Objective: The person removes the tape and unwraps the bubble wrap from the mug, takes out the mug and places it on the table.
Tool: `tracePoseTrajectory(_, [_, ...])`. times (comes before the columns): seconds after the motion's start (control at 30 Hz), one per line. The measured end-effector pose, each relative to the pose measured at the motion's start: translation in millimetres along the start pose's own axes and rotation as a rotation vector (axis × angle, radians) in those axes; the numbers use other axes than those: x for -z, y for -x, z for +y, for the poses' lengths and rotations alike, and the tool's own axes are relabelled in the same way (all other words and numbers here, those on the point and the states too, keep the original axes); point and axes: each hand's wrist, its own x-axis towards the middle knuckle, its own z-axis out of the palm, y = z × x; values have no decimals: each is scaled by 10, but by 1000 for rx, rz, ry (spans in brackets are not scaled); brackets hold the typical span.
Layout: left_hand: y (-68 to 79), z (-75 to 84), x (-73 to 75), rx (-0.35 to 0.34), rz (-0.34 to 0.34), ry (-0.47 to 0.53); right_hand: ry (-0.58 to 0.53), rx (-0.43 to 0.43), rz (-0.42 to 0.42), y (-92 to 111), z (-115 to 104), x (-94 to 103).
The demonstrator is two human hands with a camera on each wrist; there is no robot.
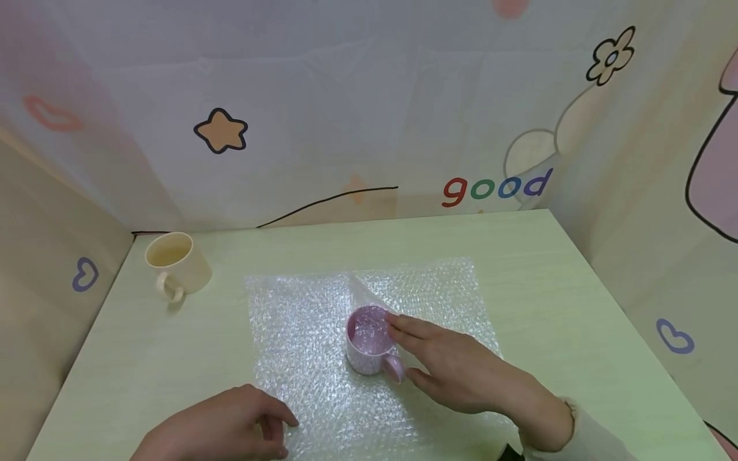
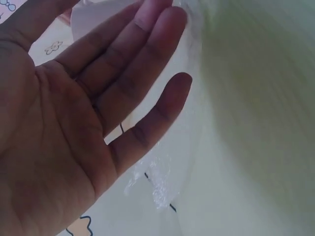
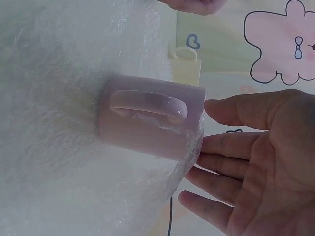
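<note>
A pink mug point(image 1: 366, 362) stands upright on a sheet of bubble wrap point(image 1: 305, 339), its handle facing front right. Part of the wrap rises behind the mug, and crinkled film shows inside its mouth. My right hand point(image 1: 461, 368) is at the mug's right side, its extended fingertips at the rim. In the right wrist view, those fingers meet the film point(image 3: 189, 157) at the mug's point(image 3: 142, 132) mouth, and the thumb is by the rim. Near the wrap's front left corner, my left hand point(image 1: 227, 426) hovers with loosely bent fingers and holds nothing.
A cream mug point(image 1: 193, 269) stands at the table's back left, its handle toward the front. Printed curtains point(image 1: 323, 115) enclose the back and both sides of the pale green table point(image 1: 553, 307). A dark object point(image 1: 510, 453) shows at the front edge.
</note>
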Motion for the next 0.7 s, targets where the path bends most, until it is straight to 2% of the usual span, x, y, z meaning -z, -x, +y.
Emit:
tracePoseTrajectory(0.27, [-81, 38, -135, 147, 24, -54, 3, 2, 2, 14, 7, -6])
tracePoseTrajectory(0.5, [-159, 106, -231, 191, 99, -218, 9, -1, 24, 9, 10, -7])
tracePoseTrajectory(0.7, [-165, 141, -261, 193, 133, -290, 17, -23, 87, -50, -10, -34])
